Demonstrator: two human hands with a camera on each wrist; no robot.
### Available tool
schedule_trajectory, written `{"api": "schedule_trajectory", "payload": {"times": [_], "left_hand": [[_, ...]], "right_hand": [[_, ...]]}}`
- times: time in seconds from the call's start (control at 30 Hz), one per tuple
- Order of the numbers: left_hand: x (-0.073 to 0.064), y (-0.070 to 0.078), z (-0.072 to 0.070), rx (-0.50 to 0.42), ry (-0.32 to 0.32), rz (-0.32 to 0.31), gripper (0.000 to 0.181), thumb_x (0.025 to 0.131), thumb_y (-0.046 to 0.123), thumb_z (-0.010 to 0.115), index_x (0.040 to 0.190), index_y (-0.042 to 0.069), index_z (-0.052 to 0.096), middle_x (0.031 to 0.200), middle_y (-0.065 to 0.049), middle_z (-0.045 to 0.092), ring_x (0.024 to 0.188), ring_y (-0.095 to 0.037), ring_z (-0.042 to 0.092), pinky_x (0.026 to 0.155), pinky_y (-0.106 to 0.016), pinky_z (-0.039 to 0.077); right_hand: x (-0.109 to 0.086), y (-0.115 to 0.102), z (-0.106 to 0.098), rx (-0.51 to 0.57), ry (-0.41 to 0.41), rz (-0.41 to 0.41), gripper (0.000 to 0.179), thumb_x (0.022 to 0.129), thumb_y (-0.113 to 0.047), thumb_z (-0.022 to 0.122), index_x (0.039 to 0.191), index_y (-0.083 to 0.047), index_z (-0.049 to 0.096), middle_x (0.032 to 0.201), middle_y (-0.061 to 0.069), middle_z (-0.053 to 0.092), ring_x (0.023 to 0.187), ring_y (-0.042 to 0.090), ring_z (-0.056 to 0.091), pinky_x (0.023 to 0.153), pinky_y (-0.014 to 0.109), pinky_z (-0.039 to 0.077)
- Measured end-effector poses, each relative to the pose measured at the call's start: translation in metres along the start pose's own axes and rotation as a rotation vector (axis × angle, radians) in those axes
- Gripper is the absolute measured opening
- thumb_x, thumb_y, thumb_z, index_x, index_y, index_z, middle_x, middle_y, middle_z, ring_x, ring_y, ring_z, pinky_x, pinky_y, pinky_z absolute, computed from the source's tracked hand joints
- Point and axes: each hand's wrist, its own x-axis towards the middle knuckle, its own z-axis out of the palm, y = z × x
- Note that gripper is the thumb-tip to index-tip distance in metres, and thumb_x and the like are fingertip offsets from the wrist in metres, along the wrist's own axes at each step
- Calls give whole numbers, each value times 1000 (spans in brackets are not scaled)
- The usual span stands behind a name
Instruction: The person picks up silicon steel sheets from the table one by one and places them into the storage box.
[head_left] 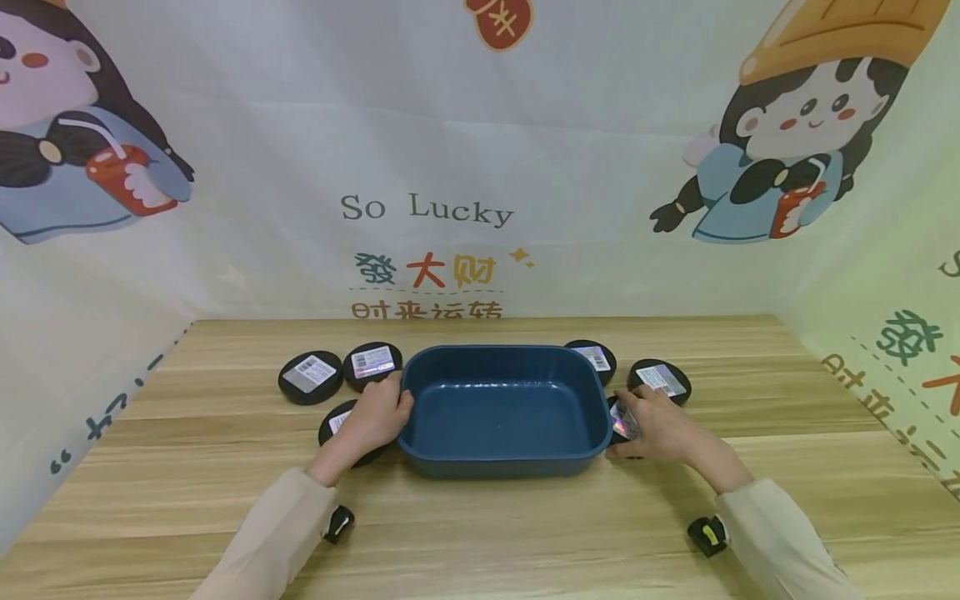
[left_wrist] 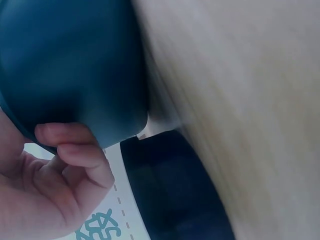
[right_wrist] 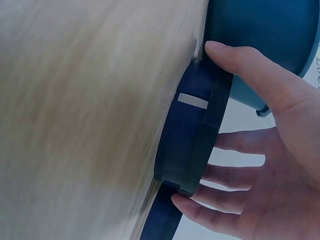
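A dark blue rectangular basin point(head_left: 498, 421) stands upright on the wooden table, its inside bare. My left hand point(head_left: 381, 410) grips its left rim; in the left wrist view the fingers point(left_wrist: 82, 155) curl against the basin's outer wall. Just right of the basin lies a flat black round case point(head_left: 622, 423) with a shiny label on top. My right hand point(head_left: 660, 427) holds this case, thumb at one edge and fingers spread along the other side. The right wrist view shows the case's side point(right_wrist: 182, 132) close to the basin.
More labelled black round cases lie left of the basin, one point(head_left: 311, 377) at the far left, another point(head_left: 372, 365) behind my left hand, a third point(head_left: 340, 423) partly under my left wrist. Two others point(head_left: 597, 358) point(head_left: 662, 380) lie back right. A printed cloth point(head_left: 570, 275) surrounds the table.
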Motion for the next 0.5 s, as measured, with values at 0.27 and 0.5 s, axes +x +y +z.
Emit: {"api": "schedule_trajectory", "payload": {"times": [0.27,0.5], "left_hand": [[3,-4,5,4,-1,-7,27,84,3,43,104,-14,50,81,-27,59,74,-32,59,64,-44,46],[4,-5,5,-2,-7,-17,30,84,3,43,107,-14,49,82,-26,59,72,-30,58,64,-43,46]], "right_hand": [[0,1,1,11,-32,40,80,60,-34,78,115,14,47,95,25,54,87,34,50,77,45,41],[1,2,1,28,-77,93,87,61,-37,77,118,19,42,95,25,53,89,32,48,78,44,41]]}}
